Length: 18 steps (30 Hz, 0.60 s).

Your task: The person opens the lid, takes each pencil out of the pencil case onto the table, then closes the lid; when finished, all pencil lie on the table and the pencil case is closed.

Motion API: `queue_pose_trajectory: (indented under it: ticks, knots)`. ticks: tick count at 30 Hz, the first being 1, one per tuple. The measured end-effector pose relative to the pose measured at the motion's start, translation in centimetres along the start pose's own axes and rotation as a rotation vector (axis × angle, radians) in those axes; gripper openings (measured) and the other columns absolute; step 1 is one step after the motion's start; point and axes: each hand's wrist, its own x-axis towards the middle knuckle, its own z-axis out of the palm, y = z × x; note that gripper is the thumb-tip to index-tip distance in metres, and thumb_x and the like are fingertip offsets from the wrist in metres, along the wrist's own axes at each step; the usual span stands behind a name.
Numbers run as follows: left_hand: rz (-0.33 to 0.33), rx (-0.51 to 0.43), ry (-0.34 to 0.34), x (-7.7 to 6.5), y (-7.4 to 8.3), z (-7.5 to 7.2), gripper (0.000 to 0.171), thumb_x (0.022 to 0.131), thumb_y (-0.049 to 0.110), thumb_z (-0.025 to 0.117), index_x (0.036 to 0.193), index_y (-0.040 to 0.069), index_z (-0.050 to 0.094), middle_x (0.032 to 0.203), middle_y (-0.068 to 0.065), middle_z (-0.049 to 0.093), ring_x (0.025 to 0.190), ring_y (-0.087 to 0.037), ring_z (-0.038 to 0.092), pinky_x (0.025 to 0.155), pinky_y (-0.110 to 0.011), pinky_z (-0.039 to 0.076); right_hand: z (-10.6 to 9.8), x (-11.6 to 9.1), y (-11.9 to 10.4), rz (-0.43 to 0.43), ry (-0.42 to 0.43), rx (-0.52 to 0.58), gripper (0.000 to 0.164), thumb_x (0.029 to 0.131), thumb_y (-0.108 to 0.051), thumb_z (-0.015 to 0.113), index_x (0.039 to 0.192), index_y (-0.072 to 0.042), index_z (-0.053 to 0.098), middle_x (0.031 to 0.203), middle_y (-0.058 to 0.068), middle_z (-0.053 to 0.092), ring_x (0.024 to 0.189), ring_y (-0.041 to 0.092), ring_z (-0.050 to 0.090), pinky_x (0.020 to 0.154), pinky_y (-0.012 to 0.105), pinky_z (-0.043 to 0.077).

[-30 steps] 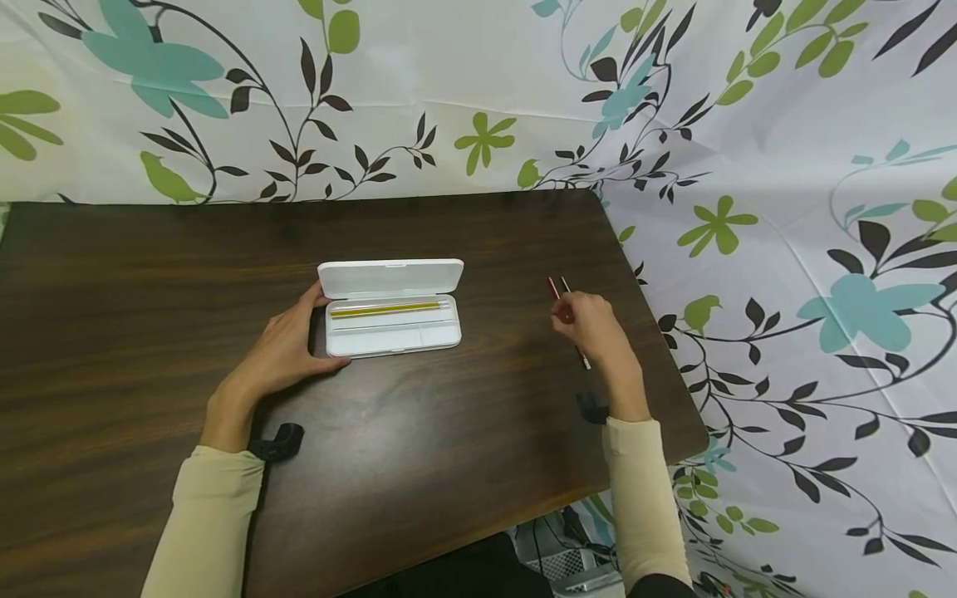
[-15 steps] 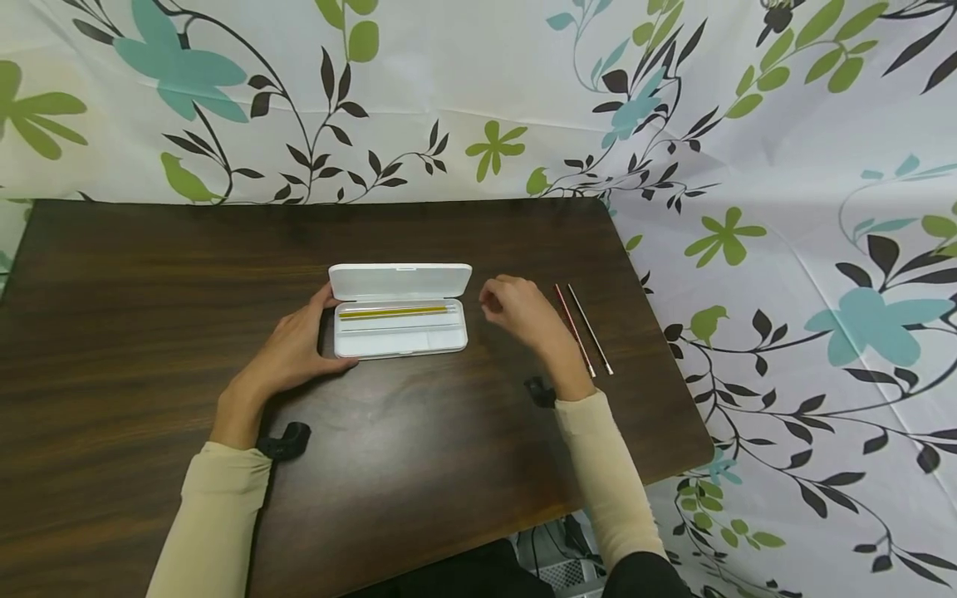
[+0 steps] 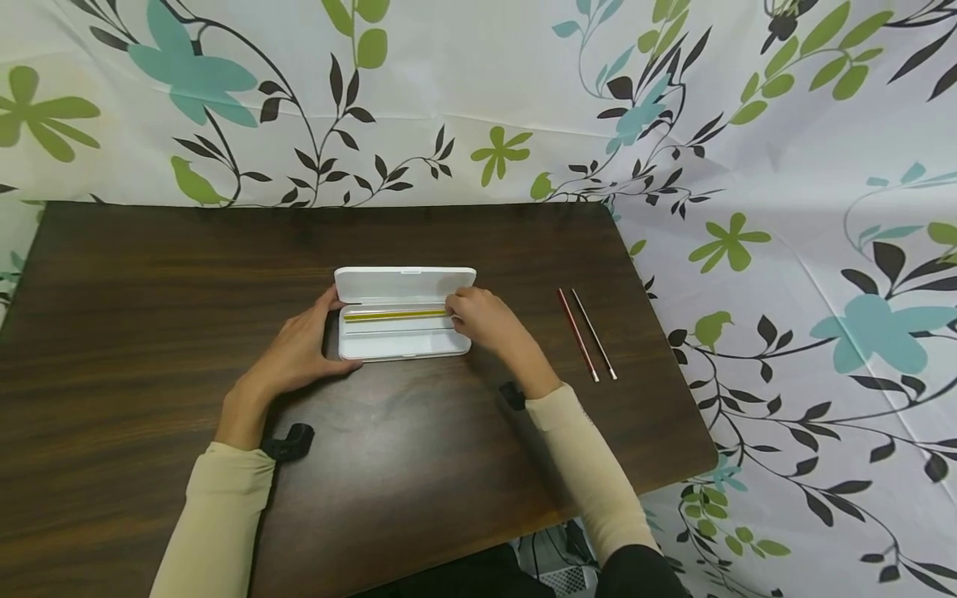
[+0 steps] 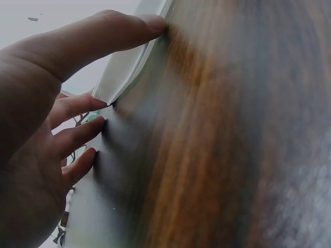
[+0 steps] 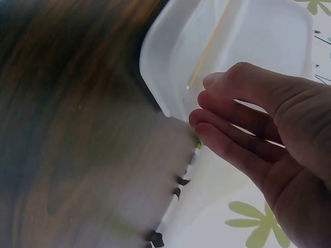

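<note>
A white pencil case (image 3: 404, 344) lies on the table with its lid (image 3: 404, 286) raised. Inside, along the back compartment, is a slim yellow pencil (image 3: 396, 316); it also shows as a yellow stick (image 5: 209, 44) in the right wrist view. My left hand (image 3: 292, 349) holds the case's left end, thumb at the front corner and fingers at the back. My right hand (image 3: 489, 322) is over the case's right end, fingers bent, thumb and fingertips close together beside the pencil's end. In the right wrist view a small gap shows between them and the pencil.
To the right on the brown table (image 3: 187, 274) lie a red pencil (image 3: 578, 335) and a silver pencil (image 3: 595, 335), side by side and slanted. A patterned cloth (image 3: 419, 91) hangs behind the table and along its right side.
My right hand has moved left from the red and silver pencils, leaving them on the table, to the case's right end. My left hand stays on the case. The view has shifted slightly.
</note>
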Motion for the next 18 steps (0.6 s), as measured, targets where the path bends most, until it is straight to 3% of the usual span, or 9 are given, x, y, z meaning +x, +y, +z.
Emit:
queue_pose_trajectory:
  ticks: [10, 18]
  knots:
    - [0.007, 0.003, 0.004, -0.1, 0.1, -0.1, 0.127, 0.066, 0.032, 0.092, 0.157, 0.009, 0.006, 0.143, -0.019, 0.045, 0.133, -0.043, 0.037, 0.1, -0.061, 0.025, 1.0, 1.1, -0.1, -0.011, 0.01, -0.021, 0.007, 0.087, -0.001, 0.069, 0.085, -0.007, 0.067, 0.085, 0.004, 0.061, 0.072, 0.019, 0.058, 0.065, 0.034, 0.049]
    - [0.009, -0.006, 0.004, -0.1, 0.2, -0.2, 0.126, 0.066, 0.03, 0.092, 0.157, 0.009, 0.007, 0.143, -0.019, 0.046, 0.132, -0.043, 0.038, 0.1, -0.061, 0.025, 1.4, 1.6, -0.4, -0.023, -0.002, -0.031, 0.004, 0.087, -0.002, 0.071, 0.088, -0.006, 0.069, 0.088, 0.006, 0.063, 0.078, 0.021, 0.062, 0.069, 0.036, 0.051]
